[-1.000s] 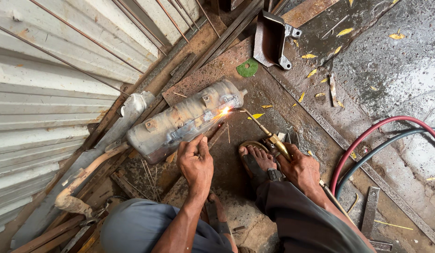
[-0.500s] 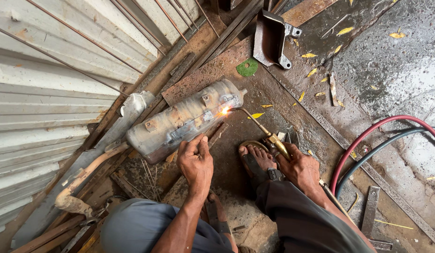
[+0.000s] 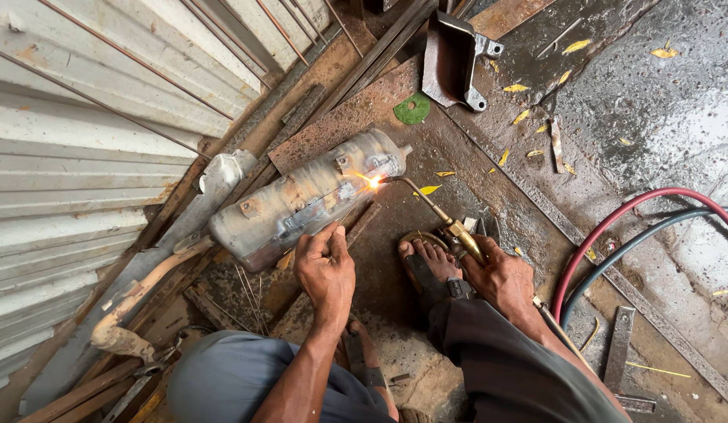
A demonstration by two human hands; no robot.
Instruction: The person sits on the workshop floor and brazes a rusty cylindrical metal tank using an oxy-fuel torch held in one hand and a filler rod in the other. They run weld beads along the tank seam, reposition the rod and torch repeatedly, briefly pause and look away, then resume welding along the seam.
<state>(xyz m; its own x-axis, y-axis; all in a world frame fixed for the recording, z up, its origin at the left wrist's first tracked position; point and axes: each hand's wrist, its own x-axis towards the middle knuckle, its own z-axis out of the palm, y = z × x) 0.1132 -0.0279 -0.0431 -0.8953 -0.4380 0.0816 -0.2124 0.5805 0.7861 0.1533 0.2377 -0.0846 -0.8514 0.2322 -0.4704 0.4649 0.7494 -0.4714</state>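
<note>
Flame on the muffler (image 3: pixel 301 200), lying on the floor by the shutter (image 3: pixel 90 141) — right hand (image 3: pixel 501 278) gripping the torch (image 3: pixel 434 211), left hand (image 3: pixel 326 270) pinching a thin rod, hard to make out. Hoses (image 3: pixel 614 235) run off frame.

Beyond the fingertips (image 3: pixel 329 235), grey-silver rust-blotched muffler (image 3: pixel 301 202), orange-white flame (image 3: pixel 372 182); brass-yellow torch (image 3: pixel 446 223), 1 red hose (image 3: pixel 614 227), 1 dark hose (image 3: pixel 638 243).
</note>
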